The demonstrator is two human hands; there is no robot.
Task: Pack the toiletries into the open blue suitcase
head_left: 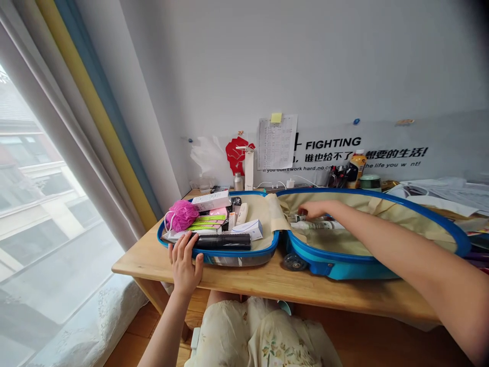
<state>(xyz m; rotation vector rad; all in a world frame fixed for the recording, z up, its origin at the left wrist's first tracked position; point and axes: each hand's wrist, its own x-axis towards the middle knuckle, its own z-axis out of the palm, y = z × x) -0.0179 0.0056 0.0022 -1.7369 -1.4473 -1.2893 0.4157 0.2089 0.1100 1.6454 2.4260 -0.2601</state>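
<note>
Blue suitcase point(344, 270) lying wide open on the wooden worktop point(267, 285), both halves within easy reach. Left hand point(185, 266) spread against the near rim, seemingly for steadying; right hand point(315, 208) just over white bottles point(315, 225), pinch impossible to tell.

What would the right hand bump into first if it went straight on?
Probably the cream fabric flap in the middle of the open blue suitcase, ahead of the right hand. The small bottle looks lower, but depth is hard to judge.
</note>
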